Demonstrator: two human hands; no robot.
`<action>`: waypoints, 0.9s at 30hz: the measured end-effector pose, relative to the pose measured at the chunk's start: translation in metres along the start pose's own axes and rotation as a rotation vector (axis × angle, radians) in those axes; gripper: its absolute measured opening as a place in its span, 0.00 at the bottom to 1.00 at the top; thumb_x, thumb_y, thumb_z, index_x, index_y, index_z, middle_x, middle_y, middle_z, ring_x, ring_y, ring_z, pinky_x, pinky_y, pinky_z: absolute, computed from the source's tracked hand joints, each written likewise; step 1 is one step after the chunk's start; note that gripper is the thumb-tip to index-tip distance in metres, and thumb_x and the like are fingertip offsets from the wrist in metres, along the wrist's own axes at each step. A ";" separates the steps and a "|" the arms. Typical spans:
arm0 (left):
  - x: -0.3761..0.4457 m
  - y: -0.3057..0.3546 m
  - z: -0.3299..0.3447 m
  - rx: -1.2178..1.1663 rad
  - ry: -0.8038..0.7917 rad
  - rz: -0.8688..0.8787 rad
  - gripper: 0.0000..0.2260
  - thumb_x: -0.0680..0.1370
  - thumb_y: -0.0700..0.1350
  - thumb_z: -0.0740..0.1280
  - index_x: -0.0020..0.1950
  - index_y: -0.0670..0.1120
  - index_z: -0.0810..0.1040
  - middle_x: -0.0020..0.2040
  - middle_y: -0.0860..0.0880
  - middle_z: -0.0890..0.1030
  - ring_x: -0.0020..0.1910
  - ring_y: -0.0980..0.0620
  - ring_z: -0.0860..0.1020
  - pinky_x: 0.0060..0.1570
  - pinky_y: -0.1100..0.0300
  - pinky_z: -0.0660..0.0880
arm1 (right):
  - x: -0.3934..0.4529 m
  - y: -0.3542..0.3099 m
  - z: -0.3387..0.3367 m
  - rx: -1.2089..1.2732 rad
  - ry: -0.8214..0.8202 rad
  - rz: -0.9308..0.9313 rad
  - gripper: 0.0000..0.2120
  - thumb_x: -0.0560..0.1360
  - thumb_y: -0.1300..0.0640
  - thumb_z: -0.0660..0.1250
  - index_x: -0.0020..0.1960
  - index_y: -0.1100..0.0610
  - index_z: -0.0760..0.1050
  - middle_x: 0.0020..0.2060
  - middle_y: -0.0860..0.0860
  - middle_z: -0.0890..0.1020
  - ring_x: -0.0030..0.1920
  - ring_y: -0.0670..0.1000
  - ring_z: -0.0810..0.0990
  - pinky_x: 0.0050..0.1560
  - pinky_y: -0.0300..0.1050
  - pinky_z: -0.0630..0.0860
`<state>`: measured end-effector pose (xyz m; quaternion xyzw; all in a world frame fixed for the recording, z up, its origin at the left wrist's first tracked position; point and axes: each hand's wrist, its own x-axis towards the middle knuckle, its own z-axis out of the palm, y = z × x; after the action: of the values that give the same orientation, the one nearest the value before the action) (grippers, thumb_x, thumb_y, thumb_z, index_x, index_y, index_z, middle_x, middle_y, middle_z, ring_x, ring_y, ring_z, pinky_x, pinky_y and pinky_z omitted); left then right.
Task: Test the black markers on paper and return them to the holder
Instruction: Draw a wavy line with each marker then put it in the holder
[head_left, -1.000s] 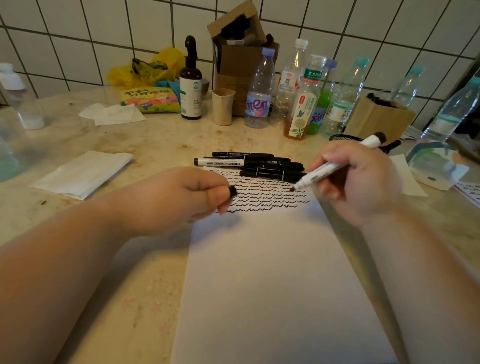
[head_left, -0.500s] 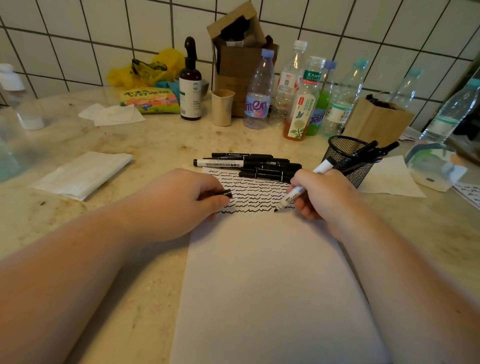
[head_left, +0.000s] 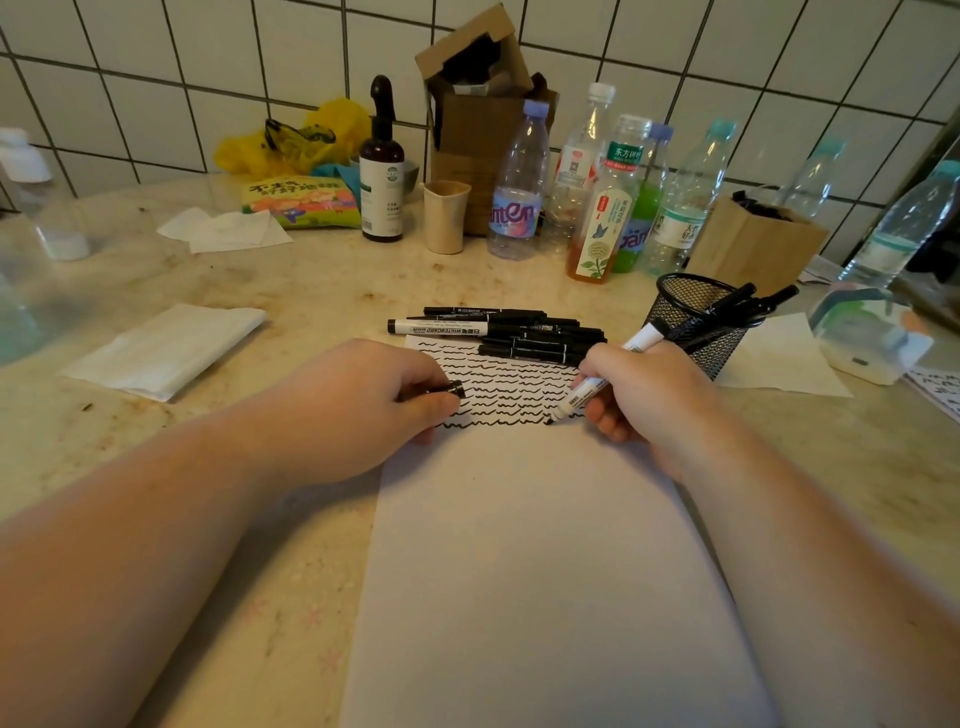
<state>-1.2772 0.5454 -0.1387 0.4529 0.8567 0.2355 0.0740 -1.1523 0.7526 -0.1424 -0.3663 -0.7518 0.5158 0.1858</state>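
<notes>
Gripping a white whiteboard marker (head_left: 605, 375) in the right hand (head_left: 641, 395), fingers closed round the barrel, tip pressing on the paper (head_left: 524, 545) at the right end of the lowest wavy line (head_left: 493, 423). Pinching the black cap (head_left: 454, 389) in the left hand (head_left: 374, 405), fingers curled shut, heel resting on the paper's left edge and steadying it. Running the barrel's long axis from the tip up and away toward the far right, back end aiming at the black mesh holder (head_left: 696, 325). Standing just beyond the right hand, toward the surface's far right edge, with several markers already inside. Lying across the paper's far edge: untested black markers (head_left: 524, 335), long axes parallel to that edge. Judging the right hand nearer the holder; recapping needing the cap brought rightward to the tip.
</notes>
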 end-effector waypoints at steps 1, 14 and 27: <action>0.000 0.000 0.000 0.000 -0.001 -0.001 0.10 0.79 0.56 0.62 0.47 0.55 0.81 0.37 0.60 0.83 0.38 0.61 0.78 0.38 0.64 0.72 | 0.001 0.000 0.000 0.000 0.009 0.002 0.10 0.72 0.56 0.66 0.38 0.61 0.82 0.24 0.53 0.79 0.24 0.50 0.74 0.27 0.41 0.71; -0.001 0.002 -0.001 0.011 0.003 0.001 0.10 0.79 0.57 0.62 0.49 0.55 0.81 0.38 0.60 0.83 0.39 0.62 0.78 0.40 0.65 0.74 | 0.005 -0.001 -0.010 -0.040 0.173 -0.004 0.10 0.71 0.53 0.65 0.39 0.58 0.81 0.21 0.49 0.79 0.27 0.51 0.75 0.32 0.46 0.71; -0.003 0.002 -0.001 -0.023 0.026 0.028 0.10 0.78 0.58 0.63 0.50 0.56 0.81 0.38 0.57 0.82 0.38 0.61 0.77 0.35 0.68 0.71 | -0.020 -0.013 0.006 0.559 -0.390 -0.139 0.16 0.80 0.57 0.64 0.38 0.60 0.84 0.29 0.54 0.78 0.31 0.48 0.76 0.31 0.38 0.73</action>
<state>-1.2741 0.5441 -0.1373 0.4611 0.8483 0.2522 0.0648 -1.1481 0.7315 -0.1310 -0.1436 -0.6259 0.7483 0.1664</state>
